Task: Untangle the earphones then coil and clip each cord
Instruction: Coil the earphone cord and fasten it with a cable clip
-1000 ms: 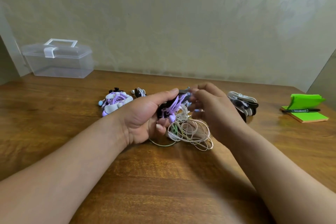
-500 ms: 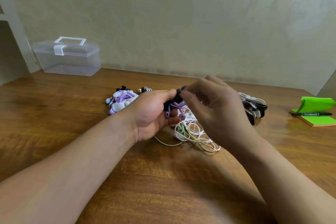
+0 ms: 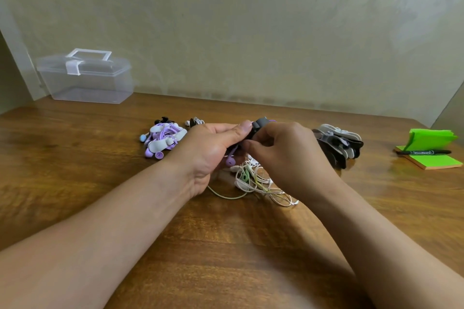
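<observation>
Fingers (image 3: 242, 128) of left hand (image 3: 211, 150), right hand (image 3: 288, 158) pinch grey clip (image 3: 259, 124); white tangle (image 3: 253, 180) beneath.

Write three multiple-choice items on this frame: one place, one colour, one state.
1. The black marker pen lies: A on the bright green sticky-note pad; B in a cup; C on a chair.
2. The earbud hanging from the corded earphone set that the left hand grips is: A red; B purple; C orange.
3. The white and pale green cords are: A coiled and clipped; B hung on a hook; C tangled loose on the wooden table.
Key: 1 A, the marker rests across the pad; 2 B, it dangles purple under that palm; 3 C, unclipped loops sprawl beneath the right hand.
</observation>
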The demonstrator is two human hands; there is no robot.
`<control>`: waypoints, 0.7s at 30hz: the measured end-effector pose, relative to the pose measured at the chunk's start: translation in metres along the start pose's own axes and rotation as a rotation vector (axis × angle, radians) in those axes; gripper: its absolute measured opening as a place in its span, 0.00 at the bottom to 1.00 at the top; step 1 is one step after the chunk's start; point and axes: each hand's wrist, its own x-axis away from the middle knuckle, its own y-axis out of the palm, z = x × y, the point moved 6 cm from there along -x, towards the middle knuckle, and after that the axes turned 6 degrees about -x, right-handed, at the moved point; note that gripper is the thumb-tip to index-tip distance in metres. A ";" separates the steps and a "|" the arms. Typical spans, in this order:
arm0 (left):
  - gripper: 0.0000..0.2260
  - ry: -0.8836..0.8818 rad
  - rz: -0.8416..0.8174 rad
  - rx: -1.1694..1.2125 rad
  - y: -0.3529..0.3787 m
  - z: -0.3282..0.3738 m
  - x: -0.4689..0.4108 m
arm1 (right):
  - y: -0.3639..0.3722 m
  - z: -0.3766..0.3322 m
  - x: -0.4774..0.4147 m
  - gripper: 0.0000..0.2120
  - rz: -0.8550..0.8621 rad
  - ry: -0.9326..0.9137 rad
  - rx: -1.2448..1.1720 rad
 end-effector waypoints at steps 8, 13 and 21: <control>0.14 -0.039 -0.027 0.073 0.004 0.000 0.003 | 0.003 0.000 -0.003 0.08 -0.112 0.084 -0.229; 0.16 -0.028 -0.042 0.114 0.004 0.002 0.002 | 0.000 0.008 -0.003 0.07 -0.064 0.124 -0.272; 0.12 0.020 0.080 0.007 -0.001 0.001 0.005 | 0.009 -0.006 -0.002 0.07 -0.065 -0.034 0.070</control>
